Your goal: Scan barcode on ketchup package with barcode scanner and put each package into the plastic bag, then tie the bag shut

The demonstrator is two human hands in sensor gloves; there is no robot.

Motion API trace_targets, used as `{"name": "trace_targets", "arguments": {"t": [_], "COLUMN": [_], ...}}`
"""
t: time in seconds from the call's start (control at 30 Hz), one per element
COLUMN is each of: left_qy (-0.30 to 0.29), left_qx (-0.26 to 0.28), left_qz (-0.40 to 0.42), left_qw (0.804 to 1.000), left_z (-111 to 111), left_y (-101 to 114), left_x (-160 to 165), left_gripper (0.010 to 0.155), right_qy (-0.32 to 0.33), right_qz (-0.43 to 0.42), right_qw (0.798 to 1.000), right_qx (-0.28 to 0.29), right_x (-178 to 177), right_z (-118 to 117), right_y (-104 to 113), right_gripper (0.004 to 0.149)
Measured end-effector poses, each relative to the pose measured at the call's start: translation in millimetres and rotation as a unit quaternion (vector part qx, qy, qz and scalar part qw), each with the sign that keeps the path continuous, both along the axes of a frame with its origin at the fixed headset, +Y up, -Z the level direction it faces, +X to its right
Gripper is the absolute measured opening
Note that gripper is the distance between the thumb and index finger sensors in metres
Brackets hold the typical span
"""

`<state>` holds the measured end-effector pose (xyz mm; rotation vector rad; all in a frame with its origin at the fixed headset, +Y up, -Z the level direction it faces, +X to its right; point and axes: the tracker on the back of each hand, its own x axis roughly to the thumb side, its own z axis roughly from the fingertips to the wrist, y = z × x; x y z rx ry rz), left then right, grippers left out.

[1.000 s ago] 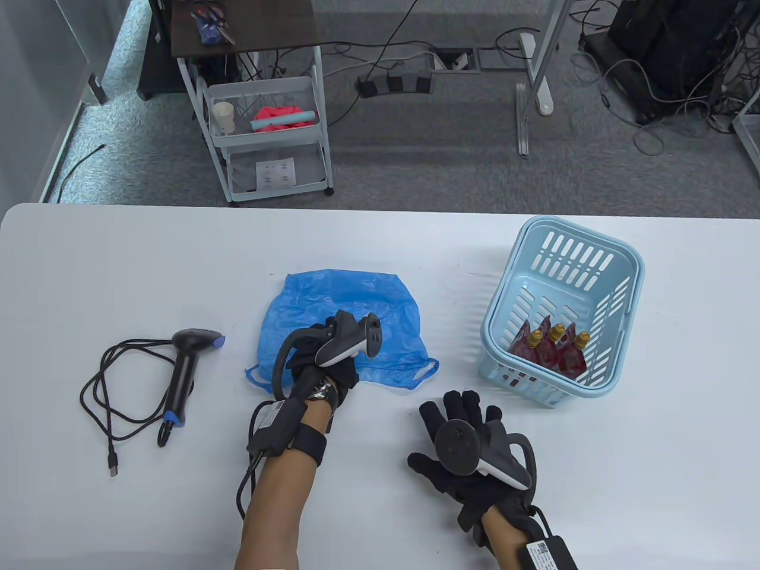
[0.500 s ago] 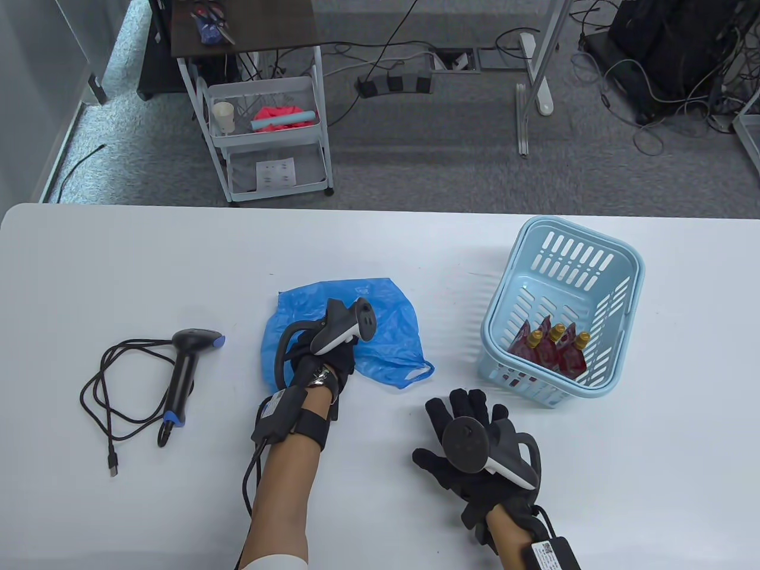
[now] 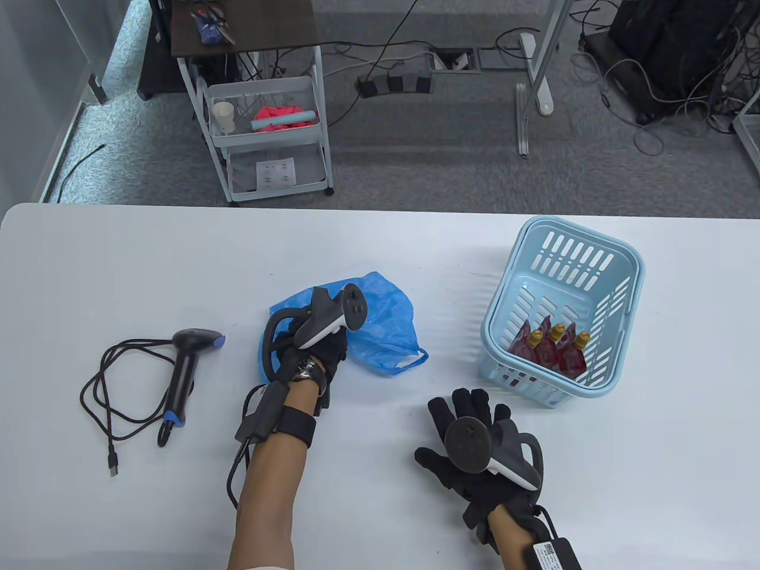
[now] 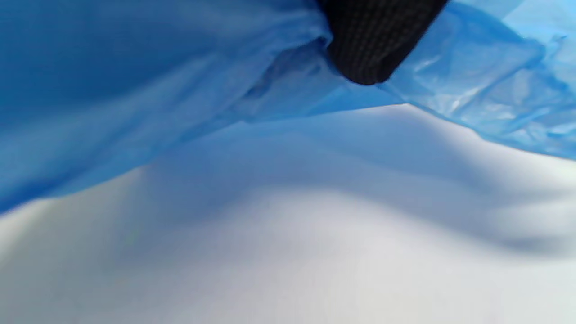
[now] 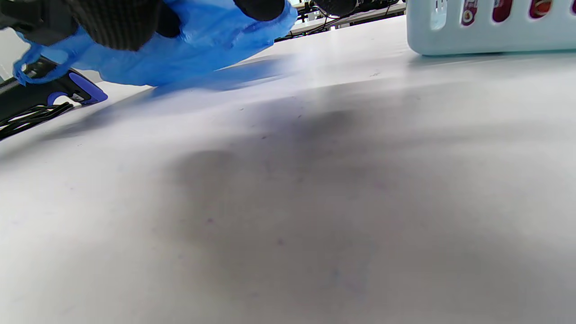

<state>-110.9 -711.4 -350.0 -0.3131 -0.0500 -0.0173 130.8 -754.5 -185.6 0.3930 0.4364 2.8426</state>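
While bunched and crinkled near the table's middle, blue plastic bag (image 3: 380, 320) lifted at one side, left hand (image 3: 314, 350) gripping it, right hand (image 3: 475, 439) flat, fingers spread, grasping nothing.

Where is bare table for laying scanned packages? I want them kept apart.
Bare: the far strip behind the plastic bag and scanner; the near right corner below the basket. Crowded: between the bag, basket and right hand.
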Motion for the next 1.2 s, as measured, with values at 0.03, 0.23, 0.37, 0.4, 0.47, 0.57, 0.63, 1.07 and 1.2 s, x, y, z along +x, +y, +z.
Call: {"name": "trace_targets", "arguments": {"t": [0.03, 0.23, 0.37, 0.4, 0.47, 0.57, 0.63, 1.07, 1.2], "left_qy": [-0.008, -0.06, -0.08, -0.085, -0.096, -0.113, -0.119, -0.153, -0.173], "left_qx": [0.012, 0.086, 0.127, 0.139, 0.159, 0.182, 0.195, 0.149, 0.099], "left_qz": [0.002, 0.003, 0.004, 0.008, 0.012, 0.013, 0.017, -0.004, -0.02], "left_qw": [1.0, 0.994, 0.989, 0.987, 0.983, 0.977, 0.973, 0.977, 0.98], "left_z": [3.1, 35.2, 58.5, 65.9, 79.1, 101.9, 116.5, 167.4, 171.8], "left_y": [8.4, 57.1, 81.9, 87.8, 96.2, 103.1, 102.7, 17.7, -19.4], "left_x": [-0.4, -6.9, -12.8, -14.6, -17.4, -21.2, -24.2, -25.5, -16.5], "left_gripper": [0.037, 0.037, 0.037, 0.037, 0.037, 0.037, 0.037, 0.038, 0.039], "right_qy": [-0.001, 0.001, 0.003, 0.003, 0.003, -0.004, -0.007, -0.031, -0.034], "right_qz": [0.0, 0.002, 0.003, 0.004, 0.004, 0.002, 0.001, -0.006, -0.003], "right_qw": [1.0, 1.0, 1.0, 1.0, 1.0, 1.0, 1.0, 0.999, 0.999], "right_qx": [0.0, -0.005, -0.003, -0.003, -0.003, 0.001, 0.011, 0.025, 0.029], "right_x": [0.4, -0.1, -0.7, -0.8, -0.6, 1.5, 3.1, 8.1, 8.2], "right_z": [-0.1, -0.1, 0.3, 0.6, 0.8, 1.3, 2.2, 3.8, 3.6], "right_y": [0.0, -2.0, -2.2, -2.3, -2.3, -1.1, 0.7, 4.2, 4.9], "right_gripper": [0.082, 0.082, 0.082, 0.082, 0.082, 0.082, 0.082, 0.077, 0.075]}}
